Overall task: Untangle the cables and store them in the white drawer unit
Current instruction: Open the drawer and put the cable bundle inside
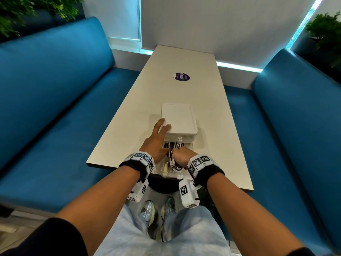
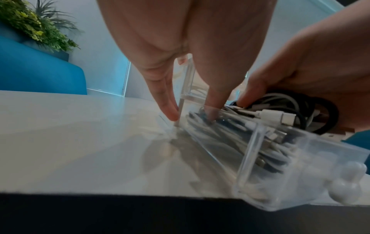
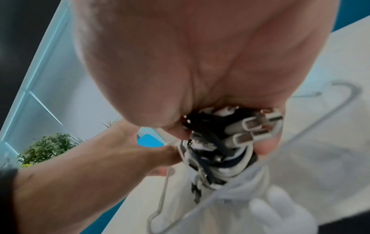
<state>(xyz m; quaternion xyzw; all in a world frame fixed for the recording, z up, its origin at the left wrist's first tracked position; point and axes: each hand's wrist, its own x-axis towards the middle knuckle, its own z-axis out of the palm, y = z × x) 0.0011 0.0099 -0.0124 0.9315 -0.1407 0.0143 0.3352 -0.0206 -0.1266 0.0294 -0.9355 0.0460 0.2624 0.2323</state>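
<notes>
Cables [image 3: 218,150] inside right hand's [image 1: 180,156] fist

Café booth: blue benches [image 1: 55,93], table [image 1: 184,85]

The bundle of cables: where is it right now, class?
The bundle of cables sits gripped by the right hand in the pulled-out clear drawer at the table's near edge.

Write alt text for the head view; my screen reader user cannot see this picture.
A person's right hand grips a bundle of black and white cables over the pulled-out clear drawer of a white drawer unit. Their left hand rests straight fingers on the unit's top, on a pale table between blue sofas.
</notes>
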